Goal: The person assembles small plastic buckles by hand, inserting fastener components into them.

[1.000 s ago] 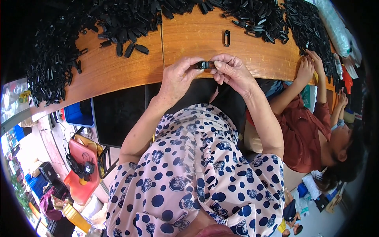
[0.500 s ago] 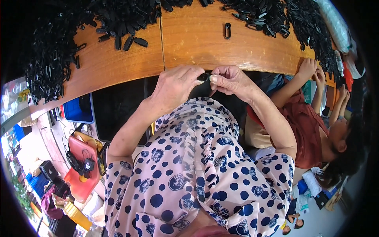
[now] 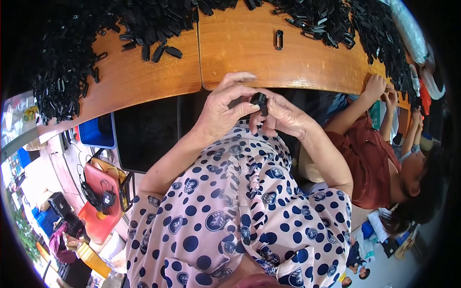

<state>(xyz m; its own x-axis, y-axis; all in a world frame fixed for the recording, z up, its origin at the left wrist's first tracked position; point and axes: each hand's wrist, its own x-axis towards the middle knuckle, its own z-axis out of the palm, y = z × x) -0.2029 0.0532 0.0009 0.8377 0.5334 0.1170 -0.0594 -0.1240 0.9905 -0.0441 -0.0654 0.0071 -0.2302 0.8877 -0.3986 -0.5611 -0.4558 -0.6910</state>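
You are facing an orange-brown wooden table [image 3: 249, 53] that is spreading across the far side, a dark seam [image 3: 199, 55] dividing its surface and its near edge catching a soft shine toward the right. To your left, a coral-red plastic seat [image 3: 103, 228] is standing nearer than a blue bin [image 3: 98, 144], while strong white light [image 3: 31, 177] is washing out the area beyond and some greenery [image 3: 30, 237] is showing. To your right, pale grey floor [image 3: 391, 266] is appearing on the near side.

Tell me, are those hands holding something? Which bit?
A small black oblong plastic-looking piece, its left side held by the left hand's fingers; right hand's hold unclear.
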